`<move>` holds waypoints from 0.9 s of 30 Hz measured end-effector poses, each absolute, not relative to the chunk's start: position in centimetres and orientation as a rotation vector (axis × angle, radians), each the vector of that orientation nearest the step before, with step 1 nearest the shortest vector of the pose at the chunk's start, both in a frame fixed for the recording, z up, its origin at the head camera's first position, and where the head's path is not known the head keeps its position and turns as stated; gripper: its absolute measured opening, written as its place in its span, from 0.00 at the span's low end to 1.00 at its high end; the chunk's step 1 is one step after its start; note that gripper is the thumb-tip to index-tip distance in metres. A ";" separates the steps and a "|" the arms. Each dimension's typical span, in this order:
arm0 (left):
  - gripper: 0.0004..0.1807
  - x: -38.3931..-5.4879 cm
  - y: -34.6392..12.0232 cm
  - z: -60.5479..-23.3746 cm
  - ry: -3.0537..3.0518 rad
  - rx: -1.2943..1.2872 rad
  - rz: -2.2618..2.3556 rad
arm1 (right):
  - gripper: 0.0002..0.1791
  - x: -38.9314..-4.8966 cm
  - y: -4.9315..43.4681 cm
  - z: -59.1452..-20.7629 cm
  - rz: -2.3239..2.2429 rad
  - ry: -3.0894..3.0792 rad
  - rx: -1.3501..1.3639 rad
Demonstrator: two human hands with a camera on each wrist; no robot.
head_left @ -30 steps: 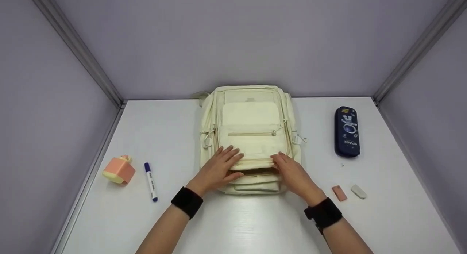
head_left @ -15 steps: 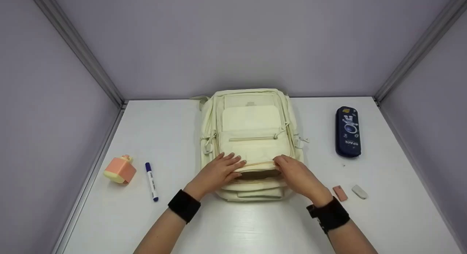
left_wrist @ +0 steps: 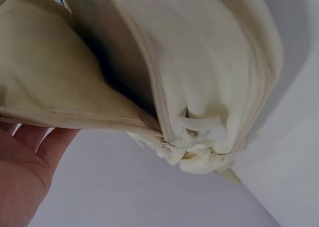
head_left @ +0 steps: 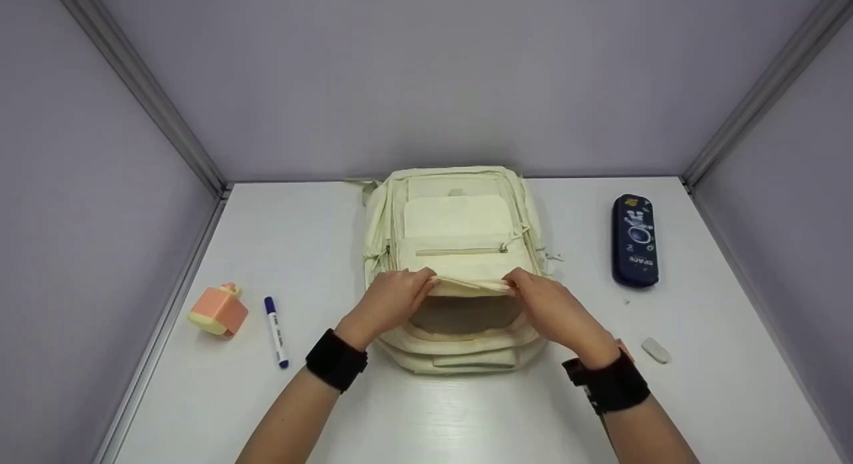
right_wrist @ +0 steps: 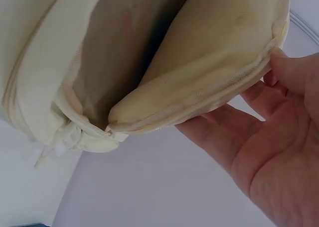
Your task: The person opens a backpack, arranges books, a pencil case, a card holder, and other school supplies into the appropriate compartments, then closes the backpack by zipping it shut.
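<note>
Left grip [head_left: 388,302] and right grip [head_left: 557,311] hold the cream fabric backpack [head_left: 460,217] by its gaping mouth's upper edge. Flat white counter [head_left: 443,414] fronts it.

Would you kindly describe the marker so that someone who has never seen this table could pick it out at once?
Start from the cream backpack on the white table. To its left are a pink-and-yellow block-shaped object and, nearer the backpack, the marker. The marker is the slim white stick with blue ends, while its neighbour is chunky.
</note>
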State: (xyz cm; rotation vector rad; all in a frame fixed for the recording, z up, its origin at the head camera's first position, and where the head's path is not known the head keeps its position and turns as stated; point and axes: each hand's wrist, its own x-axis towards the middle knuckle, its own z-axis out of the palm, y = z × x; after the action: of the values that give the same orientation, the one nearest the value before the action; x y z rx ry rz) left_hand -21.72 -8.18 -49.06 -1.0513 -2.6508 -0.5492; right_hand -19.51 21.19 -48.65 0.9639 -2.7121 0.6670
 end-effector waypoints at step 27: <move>0.19 -25.6 -9.7 -47.8 -2.605 -0.849 -1.133 | 0.07 -27.0 21.3 -45.1 1.108 -2.665 0.821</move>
State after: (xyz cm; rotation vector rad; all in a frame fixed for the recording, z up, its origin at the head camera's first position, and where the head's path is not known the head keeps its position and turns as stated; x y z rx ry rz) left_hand -25.58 -9.66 -47.83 -0.8492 -2.6053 -1.1332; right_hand -27.00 21.33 -45.07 0.8208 -2.6646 1.1084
